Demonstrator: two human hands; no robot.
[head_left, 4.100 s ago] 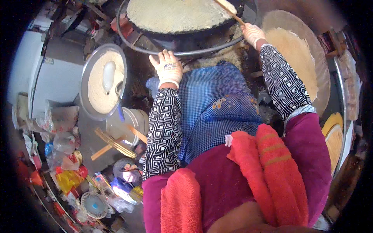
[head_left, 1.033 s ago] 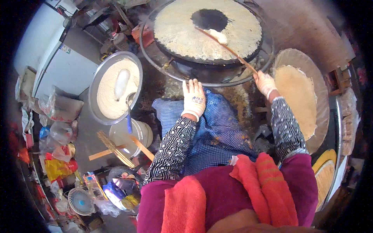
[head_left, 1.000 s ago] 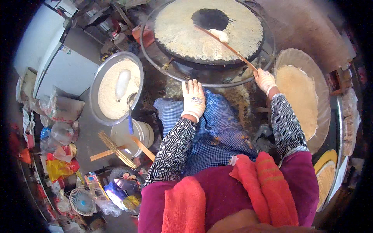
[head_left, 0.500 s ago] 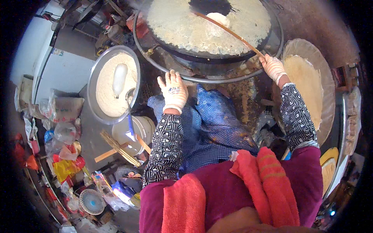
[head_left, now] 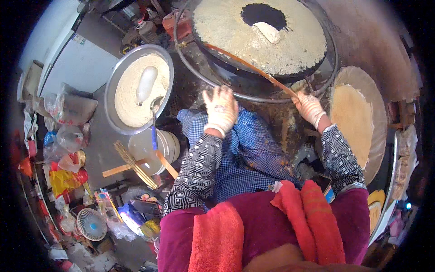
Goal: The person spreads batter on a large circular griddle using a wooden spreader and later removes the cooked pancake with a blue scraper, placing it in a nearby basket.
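My right hand, in a pale striped glove, is closed around one end of a long thin wooden stick. The stick slants up and left across the near edge of a large round griddle. A thin layer of pale batter coats the griddle around a bare dark patch. Beside that patch lies a soft lump of batter or dough. My left hand, gloved too, is empty with fingers spread, just short of the metal ring around the griddle and above my knees.
On the left stands a metal basin of batter holding a clear bottle-shaped object and a blue-handled ladle. Below it are a white bucket and a straw brush. Flat pancakes rest on a round cloth-covered tray at right.
The stick's far end has come away from the lump and toward me, to the griddle's near-left edge. The lump looks more folded. My right hand has drawn back; the whole view has shifted.
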